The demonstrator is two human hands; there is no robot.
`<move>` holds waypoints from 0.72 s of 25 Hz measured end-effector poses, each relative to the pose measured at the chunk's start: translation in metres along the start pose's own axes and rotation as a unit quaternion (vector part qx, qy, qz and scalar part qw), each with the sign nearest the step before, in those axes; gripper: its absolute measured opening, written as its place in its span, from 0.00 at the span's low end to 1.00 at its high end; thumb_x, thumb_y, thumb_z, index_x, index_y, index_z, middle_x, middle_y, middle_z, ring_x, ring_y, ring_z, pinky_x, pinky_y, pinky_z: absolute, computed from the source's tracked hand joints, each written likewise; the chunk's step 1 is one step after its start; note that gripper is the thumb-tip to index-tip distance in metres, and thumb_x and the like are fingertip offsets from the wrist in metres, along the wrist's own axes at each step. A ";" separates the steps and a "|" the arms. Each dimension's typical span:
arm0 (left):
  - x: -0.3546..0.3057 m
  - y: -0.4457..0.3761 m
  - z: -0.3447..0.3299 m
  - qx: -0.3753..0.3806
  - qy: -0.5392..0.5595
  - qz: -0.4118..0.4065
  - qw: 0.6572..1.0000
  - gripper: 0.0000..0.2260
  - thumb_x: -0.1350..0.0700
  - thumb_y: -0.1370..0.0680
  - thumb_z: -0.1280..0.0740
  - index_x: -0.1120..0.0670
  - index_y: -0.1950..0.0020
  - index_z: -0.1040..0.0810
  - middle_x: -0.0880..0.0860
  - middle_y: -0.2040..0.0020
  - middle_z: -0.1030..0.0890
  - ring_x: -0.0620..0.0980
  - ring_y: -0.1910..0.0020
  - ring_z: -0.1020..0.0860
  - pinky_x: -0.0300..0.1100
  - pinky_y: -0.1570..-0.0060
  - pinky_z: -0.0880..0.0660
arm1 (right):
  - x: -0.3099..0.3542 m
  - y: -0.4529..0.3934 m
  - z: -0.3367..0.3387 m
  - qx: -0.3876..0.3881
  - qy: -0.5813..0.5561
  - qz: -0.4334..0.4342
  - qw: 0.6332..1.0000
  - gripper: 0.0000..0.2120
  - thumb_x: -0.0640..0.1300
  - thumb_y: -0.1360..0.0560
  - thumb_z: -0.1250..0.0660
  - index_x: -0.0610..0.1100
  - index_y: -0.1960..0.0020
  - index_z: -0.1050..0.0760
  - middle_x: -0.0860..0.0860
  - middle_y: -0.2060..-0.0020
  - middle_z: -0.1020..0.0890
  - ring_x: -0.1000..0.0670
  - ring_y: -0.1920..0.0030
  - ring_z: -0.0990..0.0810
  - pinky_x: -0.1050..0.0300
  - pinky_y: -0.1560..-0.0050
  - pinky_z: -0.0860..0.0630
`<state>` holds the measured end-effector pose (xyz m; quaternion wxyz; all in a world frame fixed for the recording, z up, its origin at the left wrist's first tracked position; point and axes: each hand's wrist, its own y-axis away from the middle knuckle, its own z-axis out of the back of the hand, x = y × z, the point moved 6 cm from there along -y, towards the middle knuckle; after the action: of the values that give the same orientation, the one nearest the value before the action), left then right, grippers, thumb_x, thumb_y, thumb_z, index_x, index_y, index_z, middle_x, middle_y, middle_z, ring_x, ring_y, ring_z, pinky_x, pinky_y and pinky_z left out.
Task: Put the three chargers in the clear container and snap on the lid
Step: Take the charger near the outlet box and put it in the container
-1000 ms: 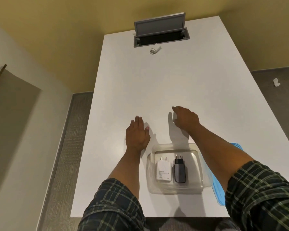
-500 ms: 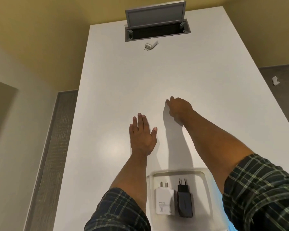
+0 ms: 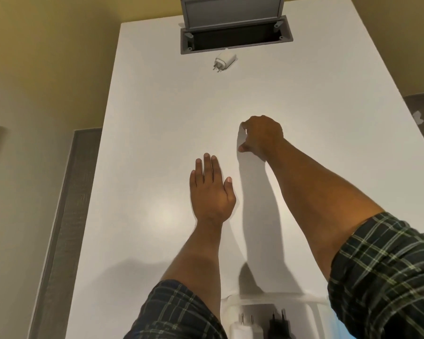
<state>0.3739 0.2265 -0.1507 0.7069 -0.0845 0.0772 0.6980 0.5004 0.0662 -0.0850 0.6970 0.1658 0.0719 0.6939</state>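
head view: over the last second the right hand [image 3: 261,137] has travelled up the white table [image 3: 157,143] toward the far end, and the camera has tipped forward with it, so that the clear container [image 3: 301,305] has slid from mid-frame to the near bottom edge, where only its far rim and part of its floor remain visible. inside it lie a white charger [image 3: 245,330] on the left and a black charger [image 3: 278,325] on the right, side by side with prongs pointing away; two of the three are thus already stowed. the third charger [image 3: 224,61], white, lies on its side at the far end of the table, just near of the open cable hatch [image 3: 235,37], prongs angled toward the near left. it is well apart from both hands, and the reach is judged to be about halfway there. the right hand's fingers [image 3: 245,124] are curled loosely with the thumb spread below, half open, holding nothing and touching nothing that can be seen. the left hand [image 3: 212,192] rests flat on the table between container and far charger, its fingers extended and close together, empty, apparently bracing the lean. the lid does not show clearly in this view; snapping it on remains to be done.
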 end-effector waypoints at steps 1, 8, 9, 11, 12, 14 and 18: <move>-0.002 -0.008 0.000 0.000 0.002 -0.001 1.000 0.29 0.45 0.17 0.50 0.55 0.18 0.45 0.54 0.17 0.45 0.56 0.18 0.48 0.54 0.21 0.44 | 0.002 -0.011 0.006 -0.011 -0.004 -0.008 1.000 0.21 0.51 0.33 0.23 0.44 0.43 0.21 0.47 0.47 0.18 0.43 0.46 0.20 0.54 0.52 0.24; -0.008 -0.037 0.006 -0.004 0.015 0.004 1.000 0.29 0.45 0.17 0.49 0.53 0.17 0.46 0.52 0.16 0.47 0.54 0.17 0.51 0.54 0.21 0.46 | 0.014 -0.089 0.044 -0.059 0.083 -0.016 0.995 0.14 0.42 0.36 0.21 0.39 0.59 0.25 0.44 0.64 0.21 0.40 0.61 0.19 0.54 0.62 0.28; -0.008 -0.040 0.005 -0.006 0.010 0.004 1.000 0.29 0.45 0.17 0.50 0.53 0.17 0.46 0.52 0.16 0.47 0.54 0.17 0.51 0.54 0.21 0.46 | 0.013 -0.101 0.049 -0.068 0.085 -0.028 0.994 0.17 0.43 0.36 0.20 0.41 0.61 0.28 0.46 0.69 0.25 0.42 0.64 0.22 0.54 0.62 0.29; -0.009 -0.045 0.003 -0.008 0.008 0.004 1.000 0.29 0.45 0.18 0.49 0.52 0.17 0.47 0.51 0.16 0.48 0.54 0.17 0.52 0.54 0.21 0.46 | 0.011 -0.123 0.059 -0.099 0.092 -0.038 0.990 0.16 0.42 0.35 0.20 0.42 0.61 0.29 0.48 0.72 0.30 0.43 0.66 0.26 0.55 0.62 0.31; -0.010 -0.047 0.003 -0.008 0.007 0.004 1.000 0.29 0.45 0.18 0.49 0.52 0.17 0.47 0.51 0.16 0.48 0.54 0.17 0.52 0.54 0.21 0.46 | 0.010 -0.131 0.065 -0.107 0.093 -0.041 0.989 0.16 0.42 0.35 0.20 0.42 0.59 0.27 0.47 0.70 0.28 0.43 0.64 0.25 0.54 0.61 0.31; -0.009 -0.057 -0.001 -0.005 0.000 0.006 1.000 0.30 0.44 0.18 0.49 0.51 0.17 0.47 0.51 0.16 0.49 0.54 0.17 0.53 0.54 0.20 0.46 | 0.013 -0.151 0.076 -0.114 0.090 -0.040 0.989 0.27 0.48 0.37 0.17 0.40 0.46 0.25 0.42 0.55 0.21 0.41 0.53 0.21 0.49 0.56 0.27; -0.011 -0.073 -0.010 0.010 0.005 0.014 1.000 0.30 0.43 0.18 0.50 0.49 0.17 0.50 0.49 0.16 0.53 0.52 0.17 0.58 0.54 0.19 0.50 | 0.030 -0.178 0.090 -0.071 0.134 0.026 0.988 0.54 0.52 0.38 0.17 0.43 0.22 0.45 0.39 0.25 0.37 0.35 0.27 0.36 0.39 0.35 0.29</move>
<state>0.4473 0.2124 -0.1570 0.6973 -0.0794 0.0887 0.7068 0.6991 0.0873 -0.0563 0.6728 0.0231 0.1108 0.7311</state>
